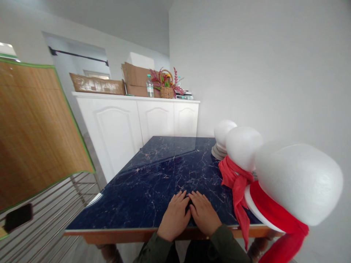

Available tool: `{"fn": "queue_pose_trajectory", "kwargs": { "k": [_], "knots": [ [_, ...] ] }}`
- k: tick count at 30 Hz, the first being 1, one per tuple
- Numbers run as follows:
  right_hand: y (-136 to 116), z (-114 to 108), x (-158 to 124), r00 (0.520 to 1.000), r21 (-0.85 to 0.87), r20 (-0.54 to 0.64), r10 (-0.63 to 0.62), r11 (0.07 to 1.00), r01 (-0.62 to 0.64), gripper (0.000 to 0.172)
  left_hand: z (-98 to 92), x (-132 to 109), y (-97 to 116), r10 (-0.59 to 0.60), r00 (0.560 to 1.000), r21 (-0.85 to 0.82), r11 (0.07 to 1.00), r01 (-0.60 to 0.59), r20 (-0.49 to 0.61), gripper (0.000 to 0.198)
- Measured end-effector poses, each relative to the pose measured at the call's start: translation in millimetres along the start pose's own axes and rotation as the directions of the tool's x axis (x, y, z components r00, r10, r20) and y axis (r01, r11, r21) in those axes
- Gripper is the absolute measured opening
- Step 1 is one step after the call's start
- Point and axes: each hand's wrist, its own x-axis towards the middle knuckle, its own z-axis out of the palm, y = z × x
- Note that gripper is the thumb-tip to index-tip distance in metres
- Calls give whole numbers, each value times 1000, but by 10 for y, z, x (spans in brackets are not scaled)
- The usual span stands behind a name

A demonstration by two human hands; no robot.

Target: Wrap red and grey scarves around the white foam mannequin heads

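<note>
Both hands lay flat on the table (159, 171), low in the middle of the frame, close to its near wooden edge. The left hand (174, 215) and the right hand (204, 213) rested palm down side by side, fingers loosely spread and pointing away from the person, the inner fingers touching; neither held anything. Dark green sleeves (153, 250) ran off the bottom edge. The tabletop was dark blue, veined like marble and glossy. Along its right side stood three white foam heads in a row: the nearest foam head (297, 180) loomed large at the lower right, the middle foam head (243, 146) just beyond it, and the far foam head (223, 130) behind that, toward the centre right. A red scarf (237, 182) was tied round the neck of the middle one, its tail hanging over the table edge just right of the right hand, apart from it. A second red scarf (276, 215) wrapped the nearest head. At the back, upper centre, a white cabinet (131, 124) carried cardboard boxes (137, 78), a water bottle (150, 87) and a basket (166, 92) of red flowers. At the left hung a bamboo mat (35, 128) edged in green, above a wire rack (55, 215) with a dark phone (18, 217) at the lower left.
</note>
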Motion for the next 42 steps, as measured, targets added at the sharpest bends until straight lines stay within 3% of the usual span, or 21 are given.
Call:
{"fn": "queue_pose_trajectory", "kwargs": {
  "k": [35,39,42],
  "knots": [
    [-9,-15,10,1000,24,3,0,1000,0,45,11,-3,-17,11,1000,14,1000,-11,-5,41],
    [-10,-35,-42,998,83,-69,-10,996,15,45,-19,10,3,6,1000,14,1000,-6,17,41],
    [69,-80,-315,976,189,-213,-34,979,75,44,-23,13,-11,0,1000,9,1000,0,15,41]
  ]
}}
